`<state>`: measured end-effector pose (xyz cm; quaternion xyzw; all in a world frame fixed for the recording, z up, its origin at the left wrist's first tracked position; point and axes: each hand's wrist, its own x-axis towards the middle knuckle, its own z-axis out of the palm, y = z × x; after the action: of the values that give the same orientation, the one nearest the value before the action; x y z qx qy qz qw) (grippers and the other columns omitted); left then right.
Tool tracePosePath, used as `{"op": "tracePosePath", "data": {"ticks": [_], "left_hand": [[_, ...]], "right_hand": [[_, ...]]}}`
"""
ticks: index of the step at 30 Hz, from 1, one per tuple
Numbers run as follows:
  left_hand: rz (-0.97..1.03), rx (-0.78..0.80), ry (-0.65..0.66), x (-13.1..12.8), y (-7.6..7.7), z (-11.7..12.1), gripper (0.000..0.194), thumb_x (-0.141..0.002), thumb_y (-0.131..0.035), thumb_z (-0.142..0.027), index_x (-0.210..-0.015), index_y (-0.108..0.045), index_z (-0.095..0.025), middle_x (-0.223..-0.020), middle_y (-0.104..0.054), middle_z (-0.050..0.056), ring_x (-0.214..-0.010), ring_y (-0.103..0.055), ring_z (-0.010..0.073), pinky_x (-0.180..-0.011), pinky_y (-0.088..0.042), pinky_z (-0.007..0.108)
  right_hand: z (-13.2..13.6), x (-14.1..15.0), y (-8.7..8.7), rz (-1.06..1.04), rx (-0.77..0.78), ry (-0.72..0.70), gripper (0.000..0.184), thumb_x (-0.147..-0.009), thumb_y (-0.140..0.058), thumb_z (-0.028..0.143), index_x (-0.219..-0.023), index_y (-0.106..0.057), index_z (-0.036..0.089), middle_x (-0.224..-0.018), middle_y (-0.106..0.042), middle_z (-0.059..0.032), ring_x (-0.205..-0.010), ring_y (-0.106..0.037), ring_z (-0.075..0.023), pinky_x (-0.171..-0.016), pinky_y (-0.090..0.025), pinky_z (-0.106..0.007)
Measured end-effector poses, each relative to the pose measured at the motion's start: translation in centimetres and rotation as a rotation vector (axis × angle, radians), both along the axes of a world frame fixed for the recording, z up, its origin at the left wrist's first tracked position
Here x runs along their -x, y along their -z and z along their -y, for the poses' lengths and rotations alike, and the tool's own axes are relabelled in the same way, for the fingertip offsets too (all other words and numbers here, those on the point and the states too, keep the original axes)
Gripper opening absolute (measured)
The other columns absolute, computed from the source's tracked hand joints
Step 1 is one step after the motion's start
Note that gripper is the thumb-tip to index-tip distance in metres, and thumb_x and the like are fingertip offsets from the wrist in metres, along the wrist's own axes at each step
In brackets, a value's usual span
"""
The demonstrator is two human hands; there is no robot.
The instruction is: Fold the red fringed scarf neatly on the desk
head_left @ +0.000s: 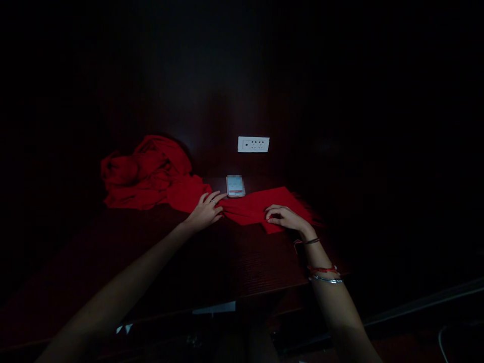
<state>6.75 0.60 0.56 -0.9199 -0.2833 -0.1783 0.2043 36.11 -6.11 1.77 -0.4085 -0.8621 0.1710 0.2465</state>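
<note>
Phone text unreadable. Left fingers spread over red cloth; right fingers curled, pinch unclear.

This is looking like a dim indoor room, perhaps in a home or an office; the darkness is hiding too much to tell which. A white power socket is sitting on the dark wall, above a wood-grained surface that is standing against it like a desk. A lit phone and red cloth are lending a homely look.
</note>
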Motion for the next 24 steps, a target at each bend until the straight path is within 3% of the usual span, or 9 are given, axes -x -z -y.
{"op": "tracePosePath", "data": {"ticks": [3,6,14,18,21,24], "left_hand": [[-0.002,0.063,0.041,-1.2,0.7,0.3,0.02,-0.073,-0.054,-0.03,-0.089,-0.058,-0.019,-0.131,-0.028,0.01,-0.118,-0.022,0.0287,-0.09,-0.023,0.05],[0.01,0.085,0.068,-2.1,0.8,0.5,0.013,-0.076,-0.05,-0.025,-0.079,-0.059,-0.018,-0.129,-0.033,0.009,-0.118,-0.023,0.0266,-0.091,-0.023,0.048],[-0.062,0.012,0.198,0.4,-2.3,1.6,0.017,-0.079,-0.045,-0.025,-0.072,-0.058,-0.015,-0.123,-0.04,0.007,-0.116,-0.028,0.0228,-0.093,-0.024,0.04],[-0.154,0.025,0.131,0.8,-0.8,1.9,0.011,-0.076,-0.049,-0.021,-0.076,-0.059,-0.015,-0.126,-0.037,0.007,-0.115,-0.029,0.0242,-0.092,-0.024,0.041],[-0.105,0.041,0.033,0.8,0.5,1.8,0.014,-0.074,-0.05,-0.023,-0.083,-0.059,-0.016,-0.129,-0.033,0.009,-0.116,-0.027,0.0265,-0.09,-0.026,0.043],[-0.084,0.047,0.028,1.3,0.1,2.1,0.013,-0.074,-0.05,-0.023,-0.077,-0.06,-0.016,-0.129,-0.032,0.008,-0.117,-0.025,0.0269,-0.091,-0.025,0.044]], "right_hand": [[0.0,0.1,-0.1,-0.005,0.015,-0.005,0.016,-0.076,-0.051,0.03,-0.077,-0.06,0.017,-0.094,-0.054,-0.0057,-0.089,-0.05,-0.0148,-0.08,-0.038,-0.029],[0.0,0.0,0.0,-0.007,0.025,-0.012,0.017,-0.076,-0.051,0.03,-0.076,-0.061,0.017,-0.096,-0.054,-0.0064,-0.089,-0.05,-0.0148,-0.081,-0.038,-0.028],[-0.1,0.0,0.1,-0.011,0.03,-0.022,0.018,-0.077,-0.05,0.031,-0.077,-0.059,0.016,-0.089,-0.055,-0.0047,-0.086,-0.051,-0.0142,-0.078,-0.038,-0.028],[-0.1,0.0,0.0,-0.011,0.057,-0.035,0.018,-0.077,-0.05,0.032,-0.076,-0.059,0.016,-0.088,-0.055,-0.0047,-0.084,-0.051,-0.0143,-0.078,-0.038,-0.028],[0.0,0.0,-0.1,-0.009,0.06,-0.04,0.018,-0.076,-0.05,0.032,-0.076,-0.059,0.016,-0.088,-0.055,-0.0047,-0.084,-0.051,-0.0146,-0.078,-0.038,-0.028],[-0.1,-0.1,0.0,-0.001,0.059,-0.042,0.017,-0.076,-0.051,0.032,-0.076,-0.059,0.016,-0.087,-0.055,-0.0044,-0.083,-0.051,-0.0145,-0.078,-0.038,-0.028]]}}
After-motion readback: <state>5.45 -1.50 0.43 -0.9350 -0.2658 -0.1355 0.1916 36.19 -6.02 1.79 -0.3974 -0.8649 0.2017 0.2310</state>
